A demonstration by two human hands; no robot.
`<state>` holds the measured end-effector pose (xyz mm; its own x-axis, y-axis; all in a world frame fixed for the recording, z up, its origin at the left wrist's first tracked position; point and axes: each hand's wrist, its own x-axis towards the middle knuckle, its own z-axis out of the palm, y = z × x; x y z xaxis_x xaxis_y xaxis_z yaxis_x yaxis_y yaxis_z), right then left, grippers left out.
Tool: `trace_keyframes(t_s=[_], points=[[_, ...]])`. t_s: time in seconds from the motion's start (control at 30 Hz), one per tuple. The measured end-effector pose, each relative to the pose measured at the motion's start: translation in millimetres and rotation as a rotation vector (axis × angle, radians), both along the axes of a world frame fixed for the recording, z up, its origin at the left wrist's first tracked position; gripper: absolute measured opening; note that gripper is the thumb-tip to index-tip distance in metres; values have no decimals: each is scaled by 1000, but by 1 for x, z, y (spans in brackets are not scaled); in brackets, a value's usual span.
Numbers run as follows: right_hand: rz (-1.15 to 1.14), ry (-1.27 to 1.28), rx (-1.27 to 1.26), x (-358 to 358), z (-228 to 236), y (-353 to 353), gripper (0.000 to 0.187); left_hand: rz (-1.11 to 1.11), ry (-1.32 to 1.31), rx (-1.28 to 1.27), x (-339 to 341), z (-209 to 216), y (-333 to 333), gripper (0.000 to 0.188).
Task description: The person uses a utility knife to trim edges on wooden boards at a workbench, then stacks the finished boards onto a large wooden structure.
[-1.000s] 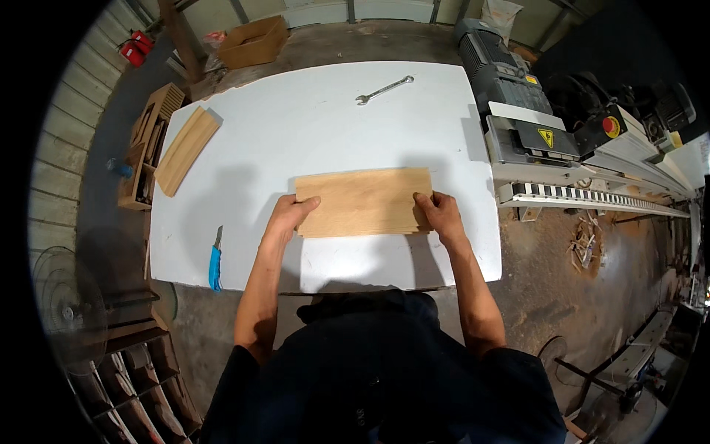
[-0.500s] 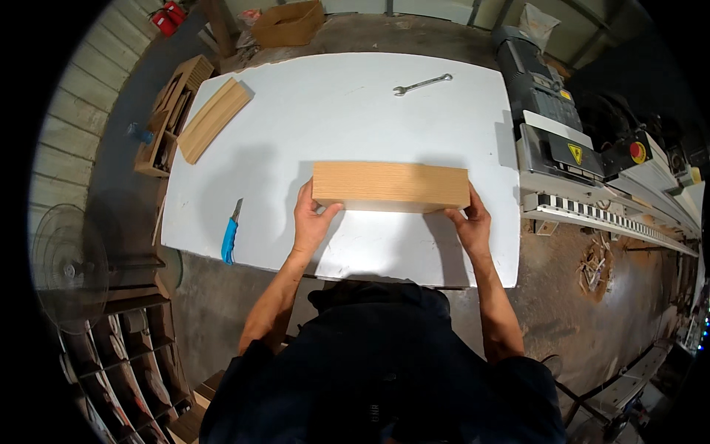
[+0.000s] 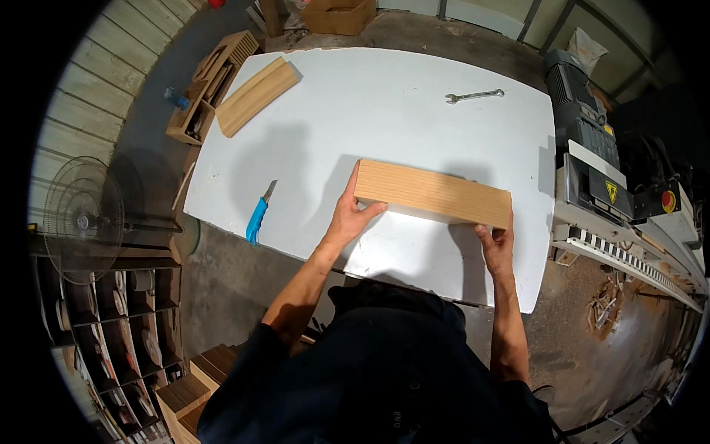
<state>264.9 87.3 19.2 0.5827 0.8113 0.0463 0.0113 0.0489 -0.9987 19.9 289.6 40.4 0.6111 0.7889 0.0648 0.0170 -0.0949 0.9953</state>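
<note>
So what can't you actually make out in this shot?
Head view only:
- Underside of the long tan wooden board: faces down.
- Right hand fingertips: behind the board's edge.
- Contents of the open wooden crate: too small.
- Grey machine: darkens out at the fisheye rim.

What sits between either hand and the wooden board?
Nothing visible. The left hand grips the wooden board at its left end, the right hand at its right end. The blue utility knife and wrench lie apart.

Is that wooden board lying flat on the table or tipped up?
Tipped up: the wooden board is held at both ends by left hand and right hand.
</note>
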Motion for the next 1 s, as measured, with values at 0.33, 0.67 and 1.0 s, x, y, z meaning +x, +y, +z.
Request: trace_keyframes(t_s=[0.33,0.67,1.0], points=[[28,0,-103,5,-4,-6,74,-2,61,3,-2,6,2,92],[13,-72,-210,13,5,-8,82,-81,155,70,-14,7,19,93],[51,-119,-425,36,5,-3,72,-167,208,64,-3,11,49,91]])
